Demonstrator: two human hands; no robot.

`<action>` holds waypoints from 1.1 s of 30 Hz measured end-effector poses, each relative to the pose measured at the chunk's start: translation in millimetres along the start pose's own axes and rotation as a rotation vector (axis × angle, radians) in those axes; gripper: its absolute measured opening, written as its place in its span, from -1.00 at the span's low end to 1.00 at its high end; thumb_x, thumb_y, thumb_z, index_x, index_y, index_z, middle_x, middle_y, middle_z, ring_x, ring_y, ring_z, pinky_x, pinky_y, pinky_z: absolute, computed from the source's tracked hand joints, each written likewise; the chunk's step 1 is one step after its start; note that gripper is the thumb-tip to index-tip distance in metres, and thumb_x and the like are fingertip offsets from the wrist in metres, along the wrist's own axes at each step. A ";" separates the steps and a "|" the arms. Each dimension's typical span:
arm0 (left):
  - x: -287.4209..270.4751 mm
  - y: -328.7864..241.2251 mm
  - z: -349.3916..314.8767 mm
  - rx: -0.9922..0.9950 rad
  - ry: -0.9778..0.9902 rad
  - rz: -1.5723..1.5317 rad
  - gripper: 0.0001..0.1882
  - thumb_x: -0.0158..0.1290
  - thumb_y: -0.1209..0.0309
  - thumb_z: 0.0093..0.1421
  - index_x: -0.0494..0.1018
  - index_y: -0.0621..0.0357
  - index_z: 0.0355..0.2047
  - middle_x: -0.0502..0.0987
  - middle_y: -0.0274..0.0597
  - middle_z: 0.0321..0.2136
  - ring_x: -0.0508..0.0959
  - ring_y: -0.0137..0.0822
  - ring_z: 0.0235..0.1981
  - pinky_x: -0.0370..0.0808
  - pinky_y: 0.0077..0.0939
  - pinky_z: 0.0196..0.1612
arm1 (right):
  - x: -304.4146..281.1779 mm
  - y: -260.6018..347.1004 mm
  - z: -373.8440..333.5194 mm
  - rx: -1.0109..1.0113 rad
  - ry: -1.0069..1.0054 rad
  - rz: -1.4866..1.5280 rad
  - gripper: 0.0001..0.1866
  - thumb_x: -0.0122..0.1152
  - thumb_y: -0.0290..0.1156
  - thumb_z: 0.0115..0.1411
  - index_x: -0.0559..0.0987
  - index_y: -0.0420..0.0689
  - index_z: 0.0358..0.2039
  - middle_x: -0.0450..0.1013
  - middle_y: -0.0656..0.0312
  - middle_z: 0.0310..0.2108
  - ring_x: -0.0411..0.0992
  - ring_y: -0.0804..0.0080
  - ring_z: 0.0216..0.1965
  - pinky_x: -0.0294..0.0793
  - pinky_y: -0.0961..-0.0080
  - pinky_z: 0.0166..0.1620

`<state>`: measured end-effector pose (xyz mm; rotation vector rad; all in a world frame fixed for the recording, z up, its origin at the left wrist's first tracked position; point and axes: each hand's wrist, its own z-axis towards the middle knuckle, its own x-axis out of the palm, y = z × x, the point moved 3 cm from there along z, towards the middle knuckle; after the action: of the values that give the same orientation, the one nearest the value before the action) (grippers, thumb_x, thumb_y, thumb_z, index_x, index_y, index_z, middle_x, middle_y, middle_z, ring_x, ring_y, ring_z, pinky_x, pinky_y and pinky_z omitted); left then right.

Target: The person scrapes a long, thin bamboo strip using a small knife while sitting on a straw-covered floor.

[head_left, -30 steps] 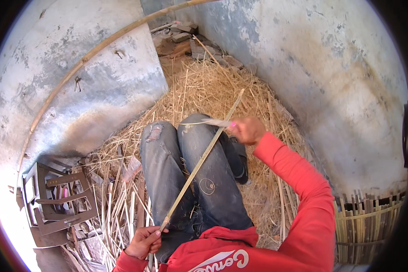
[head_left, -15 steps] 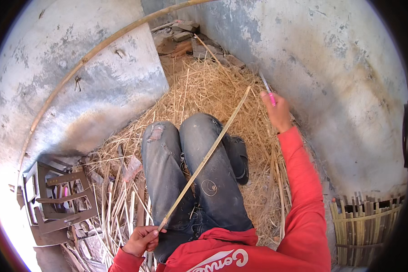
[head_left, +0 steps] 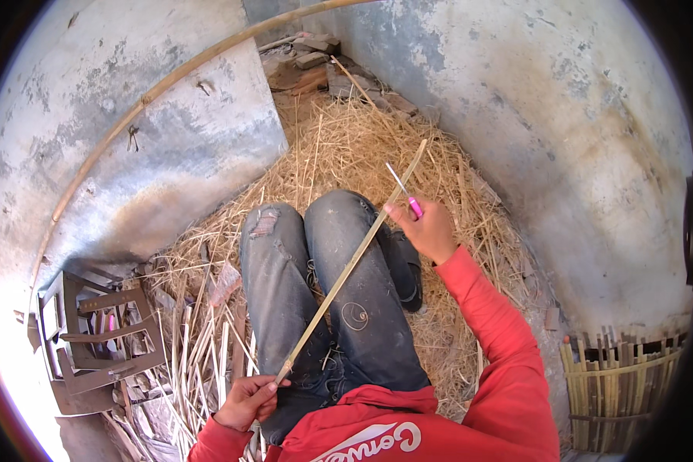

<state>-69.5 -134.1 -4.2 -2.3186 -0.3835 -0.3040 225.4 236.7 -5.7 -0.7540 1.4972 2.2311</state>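
Note:
My left hand pinches the near end of a long, thin bamboo strip. The strip slants across my jeans, up and to the right, over the straw. Closed around the pink handle of a knife is my right hand, near the strip's far end. The thin pale blade points up and left and crosses the strip in view; whether it touches cannot be made out. A small curl of shaving lies on my right thigh.
Straw and shavings cover the floor, with bricks in the far corner. At left, a broken wooden frame stands beside loose strips. A slatted bamboo basket is at lower right. Walls rise around; a bent pole arches upper left.
My right hand has swung in, left and down, from beside the right wall to the strip, bringing the knife with it. My left hand and the strip have barely shifted.

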 end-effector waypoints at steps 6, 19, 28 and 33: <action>16.4 -10.8 15.4 -0.049 0.016 -0.067 -0.66 0.01 0.35 0.48 0.47 0.38 0.10 0.19 -0.48 -0.61 0.09 -0.60 -0.68 0.01 -0.64 -0.62 | 15.1 38.2 -40.1 -0.035 0.116 0.023 -0.30 0.39 0.27 0.14 0.47 -0.21 -0.58 0.32 0.13 -0.73 0.36 0.28 -0.68 0.30 0.29 -0.54; 9.4 -12.5 34.8 -0.274 0.253 -0.446 -0.64 -0.08 0.36 0.52 0.41 0.29 0.21 0.13 -0.48 -0.57 0.04 -0.64 -0.66 -0.04 -0.70 -0.65 | -11.5 -36.1 45.0 0.046 -0.113 0.001 -0.51 0.04 -0.06 0.48 0.57 -0.24 -0.41 0.38 0.01 -0.66 0.36 0.07 -0.64 0.28 0.15 -0.48; 13.0 -20.3 43.5 -0.280 0.210 -0.356 -0.63 -0.05 0.32 0.51 0.43 0.23 0.21 0.11 -0.49 -0.57 0.02 -0.64 -0.67 -0.06 -0.70 -0.66 | 17.0 -23.4 24.8 0.098 0.090 -0.029 -0.35 0.02 0.02 0.47 0.53 -0.30 -0.59 0.31 -0.05 -0.72 0.28 0.05 -0.66 0.24 0.11 -0.48; 14.5 -24.7 47.5 -0.268 0.220 -0.325 -0.66 -0.04 0.32 0.51 0.46 0.21 0.18 0.12 -0.49 -0.58 0.02 -0.64 -0.67 -0.06 -0.70 -0.66 | -3.7 -19.0 15.5 0.096 0.213 0.000 -0.34 0.02 0.05 0.47 0.53 -0.29 -0.58 0.25 0.03 -0.74 0.26 0.23 -0.67 0.24 0.14 -0.48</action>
<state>-60.1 -80.7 -16.2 -2.4432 -0.6424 -0.8054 235.3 258.3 -12.9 -0.9870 1.6876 2.1163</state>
